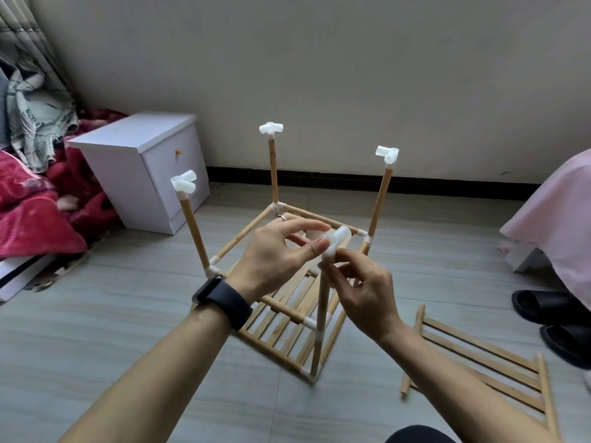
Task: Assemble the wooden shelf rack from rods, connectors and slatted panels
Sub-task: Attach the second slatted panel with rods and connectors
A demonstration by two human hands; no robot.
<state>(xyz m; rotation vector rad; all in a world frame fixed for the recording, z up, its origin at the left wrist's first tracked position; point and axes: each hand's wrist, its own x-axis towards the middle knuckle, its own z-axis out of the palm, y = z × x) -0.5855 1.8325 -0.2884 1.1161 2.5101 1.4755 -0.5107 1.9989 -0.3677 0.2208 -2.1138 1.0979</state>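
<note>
While the half-built rack (243, 234) is standing on the floor (128, 330) in the head view, the person is working at its nearest corner, where both hands are meeting on a white connector (336, 239) that is sitting on top of the near upright rod (323, 302). The left hand (275, 251), which is wearing a dark watch (224, 298) at the wrist and a ring (281, 217), is pinching the connector's upper arms between thumb and curled fingers. The right hand (364, 292) is gripping the connector's lower socket with its fingertips, just where it is joining the rod. The rack's other three uprights are each carrying a connector of their own: one at the far corner (271, 127), one at the far right (387, 154) and one at the left (184, 182). A slatted panel (281, 327) is lying inside the rack's base frame. A second, loose slatted panel (486, 366) is lying flat on the floor just right of the rack. A white nightstand (137, 167) is standing behind and left of the rack, with a red blanket (32, 203) further left, while black sandals (550, 308) and a pink cloth (556, 225) are sitting well to the right of it.
</note>
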